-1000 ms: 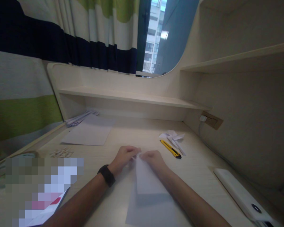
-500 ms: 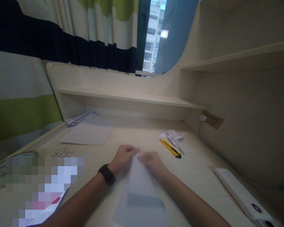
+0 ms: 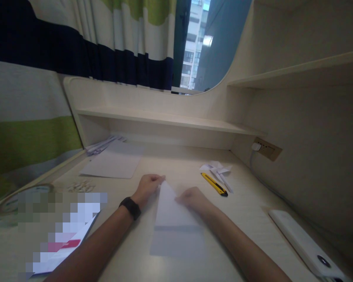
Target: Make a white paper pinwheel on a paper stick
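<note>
1. Head view, desk (image 3: pixel 253 203): pale wood-grain top, running from the near edge back to a low shelf (image 3: pixel 164 117) at 12 o'clock.
2. Folded white paper (image 3: pixel 173 213): lies flat on the desk just below centre; far end narrowed to a point aimed at 12 o'clock; a fold line runs across its lower half; near end square.
3. Left hand (image 3: pixel 148 186): at 10 o'clock from the paper's middle; fingers curled in, tips pinching the paper's pointed tip at its left edge; dark wristband (image 3: pixel 130 207) on the wrist.
4. Right hand (image 3: pixel 194 197): at 2 o'clock from the paper's middle; fingers loosely bent, tips pressed on the paper's right slanted edge; whether it grips or only presses cannot be told.
5. Yellow utility knife (image 3: pixel 214 184): on the desk at 2 o'clock from the right hand, near it, apart.
6. Crumpled paper offcuts (image 3: pixel 216 169): just beyond the knife at 12 o'clock, touching or just beside its far end.
7. Plain white sheet (image 3: pixel 111 165): flat at 10 o'clock from the left hand, well apart.
8. White slab device (image 3: pixel 306 244): at 4 o'clock, along the right wall.
9. Wall socket (image 3: pixel 267 148): at 2 o'clock; white plug and cable fitted.
10. Striped curtain (image 3: pixel 76 51): at 11 o'clock.
</note>
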`<state>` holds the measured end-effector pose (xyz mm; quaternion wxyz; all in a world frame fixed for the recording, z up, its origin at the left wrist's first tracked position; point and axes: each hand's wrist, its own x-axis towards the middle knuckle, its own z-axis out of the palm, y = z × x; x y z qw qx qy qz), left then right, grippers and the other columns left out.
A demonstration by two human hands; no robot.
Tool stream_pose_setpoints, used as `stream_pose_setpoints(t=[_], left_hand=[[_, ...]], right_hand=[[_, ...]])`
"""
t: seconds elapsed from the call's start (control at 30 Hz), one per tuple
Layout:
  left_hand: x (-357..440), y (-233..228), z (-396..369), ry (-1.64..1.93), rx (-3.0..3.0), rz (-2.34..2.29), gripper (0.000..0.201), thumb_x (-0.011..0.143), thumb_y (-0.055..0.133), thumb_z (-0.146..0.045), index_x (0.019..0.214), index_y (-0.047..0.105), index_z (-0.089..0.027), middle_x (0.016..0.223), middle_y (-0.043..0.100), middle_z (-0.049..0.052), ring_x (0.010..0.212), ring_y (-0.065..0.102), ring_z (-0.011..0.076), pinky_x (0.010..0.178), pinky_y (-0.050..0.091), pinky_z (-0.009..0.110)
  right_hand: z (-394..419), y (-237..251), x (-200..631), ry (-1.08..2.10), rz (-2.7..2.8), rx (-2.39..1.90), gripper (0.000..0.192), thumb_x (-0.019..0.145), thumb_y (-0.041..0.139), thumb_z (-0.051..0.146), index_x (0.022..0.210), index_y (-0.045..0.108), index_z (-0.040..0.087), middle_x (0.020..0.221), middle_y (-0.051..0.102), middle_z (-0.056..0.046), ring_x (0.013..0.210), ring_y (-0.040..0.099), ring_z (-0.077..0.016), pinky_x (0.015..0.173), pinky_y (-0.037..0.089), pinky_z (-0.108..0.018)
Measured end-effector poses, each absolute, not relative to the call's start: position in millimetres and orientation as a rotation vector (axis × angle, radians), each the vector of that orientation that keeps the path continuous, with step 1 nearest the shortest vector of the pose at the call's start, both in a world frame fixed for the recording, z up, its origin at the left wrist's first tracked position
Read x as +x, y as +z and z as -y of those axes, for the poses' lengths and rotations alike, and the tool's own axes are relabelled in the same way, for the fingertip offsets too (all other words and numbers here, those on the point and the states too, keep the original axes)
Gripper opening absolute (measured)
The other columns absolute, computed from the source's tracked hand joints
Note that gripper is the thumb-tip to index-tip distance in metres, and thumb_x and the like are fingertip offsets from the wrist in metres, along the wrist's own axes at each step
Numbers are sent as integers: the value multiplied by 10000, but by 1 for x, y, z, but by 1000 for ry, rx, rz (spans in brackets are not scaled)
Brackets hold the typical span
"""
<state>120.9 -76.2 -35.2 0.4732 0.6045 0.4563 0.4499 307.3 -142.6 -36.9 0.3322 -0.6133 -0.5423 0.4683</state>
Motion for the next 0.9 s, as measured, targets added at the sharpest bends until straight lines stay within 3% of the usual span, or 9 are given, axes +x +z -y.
stream_pose_setpoints(t=[0.2,0.3,0.47,0.9], left_hand=[[118,-41,73,1015,1482,-1100,478,671,643,-606,585,563,-143,528,455,-32,451,379,87,426,247,225],[115,-41,74,908,1517,-1039,501,708,600,-626,572,549,-146,524,458,-26,441,381,86,419,241,226],[112,-42,74,792,1597,-977,443,630,715,-538,520,575,-132,468,465,-23,419,357,79,423,216,236],[110,-34,74,842,1638,-1040,413,645,692,-493,476,538,-149,436,425,-37,404,329,77,427,203,240]], right_hand=[[144,-29,312,1256,1403,-1612,321,623,758,273,460,512,148,394,417,72,393,335,-51,394,246,-192],[143,-31,316,1265,1371,-1607,322,622,761,282,466,512,149,403,430,69,392,346,-53,394,252,-195],[140,-36,323,1263,1328,-1564,299,634,748,301,492,536,144,426,464,58,393,371,-56,392,257,-192],[142,-27,334,1428,1445,-1584,289,640,745,333,522,583,124,472,552,14,417,448,-77,425,337,-204]])
